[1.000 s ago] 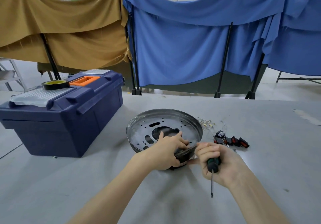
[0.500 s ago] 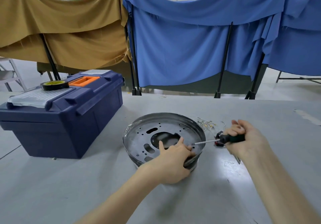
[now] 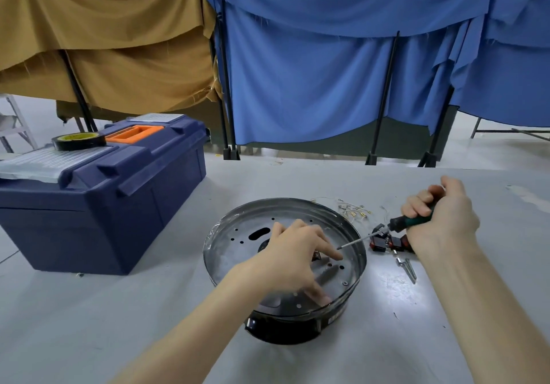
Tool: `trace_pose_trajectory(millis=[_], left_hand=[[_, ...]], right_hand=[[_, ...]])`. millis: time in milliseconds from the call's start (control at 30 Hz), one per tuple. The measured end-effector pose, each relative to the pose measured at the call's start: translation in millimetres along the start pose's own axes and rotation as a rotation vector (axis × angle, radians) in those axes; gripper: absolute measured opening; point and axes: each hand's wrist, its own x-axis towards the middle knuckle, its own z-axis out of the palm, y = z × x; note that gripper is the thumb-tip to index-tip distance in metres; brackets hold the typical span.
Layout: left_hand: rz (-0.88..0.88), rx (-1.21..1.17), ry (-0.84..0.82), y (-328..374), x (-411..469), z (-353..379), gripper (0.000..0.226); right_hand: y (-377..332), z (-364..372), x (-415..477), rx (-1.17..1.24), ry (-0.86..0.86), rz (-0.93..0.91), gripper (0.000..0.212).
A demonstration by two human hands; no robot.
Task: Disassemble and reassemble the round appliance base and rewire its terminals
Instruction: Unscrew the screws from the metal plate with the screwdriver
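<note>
Head view: a grey table [image 3: 89, 324] with draped brown and blue cloths behind it.
Toolbox: a dark blue toolbox [image 3: 104, 205] sits at the far left, lid closed, with a roll of tape [image 3: 79, 141] lying on top.
Base: the round base [image 3: 235, 243] sits mid-table, well apart from the toolbox. Its holed metal plate faces up and its black housing is underneath.
Left hand: the left hand [image 3: 293, 254] lies on the plate with fingers spread, the forefinger reaching toward the tool's tip and the thumb near the closest rim. It presses rather than grasps. A small piece under the fingers is too blurred to identify.
Screwdriver: the screwdriver [image 3: 395, 224] slants down and leftward over the rim, its tip just beside the left forefinger.
Loose parts: thin wires [image 3: 354, 209], red and black parts [image 3: 387, 242] and two screws [image 3: 406, 267] lie just right of the base.
Right hand: the right hand [image 3: 443, 217] is clenched round the screwdriver's green handle.
Step in hand: probably guiding the tip to a fastener on the plate.
Doing it well: press down firmly on the plate so the base cannot spin. Use the forefinger to steer the tip, raise the handle so the shaft lines up with the screw, and seat the tip fully before turning.
Risk: at this slant the tip could skid onto the finger.
</note>
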Motion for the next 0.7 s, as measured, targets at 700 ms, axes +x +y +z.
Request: trace_pose_trajectory(millis=[700], left_hand=[[0.054,0.692,-0.032,17.1,-13.3,6.1,0.079]], right_hand=[[8.2,17.6,-20.0,-0.237,-0.318,-0.217,0.045]])
